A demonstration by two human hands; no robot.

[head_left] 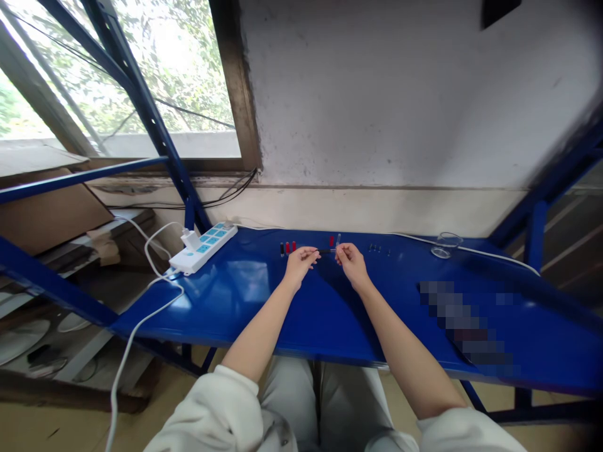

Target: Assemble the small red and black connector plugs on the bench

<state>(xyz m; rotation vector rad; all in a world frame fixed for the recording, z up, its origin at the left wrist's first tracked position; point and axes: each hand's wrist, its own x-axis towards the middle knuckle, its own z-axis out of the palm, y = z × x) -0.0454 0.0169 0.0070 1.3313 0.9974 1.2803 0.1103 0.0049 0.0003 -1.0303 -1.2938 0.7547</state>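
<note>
My left hand (300, 263) pinches one end of a thin black pen-like rod (325, 251), held level just above the blue table. At its other end, which looks paler, the fingers of my right hand (351, 260) are closed; their tips hide the exact contact. A small clear tube (338, 239) shows right behind my right fingers, and whether they touch it I cannot tell. Just left of it stands a short red cylinder (331, 241). Beyond my left hand are a black cylinder (282, 249) and two red cylinders (291, 247) in a row.
Several tiny dark parts (373, 248) lie right of my right hand. A clear round container (441, 252) stands farther right, by a white cable. A white power strip (203, 249) sits at the table's left end. The blue table (235, 301) meets a wall behind. A blurred patch covers something at right.
</note>
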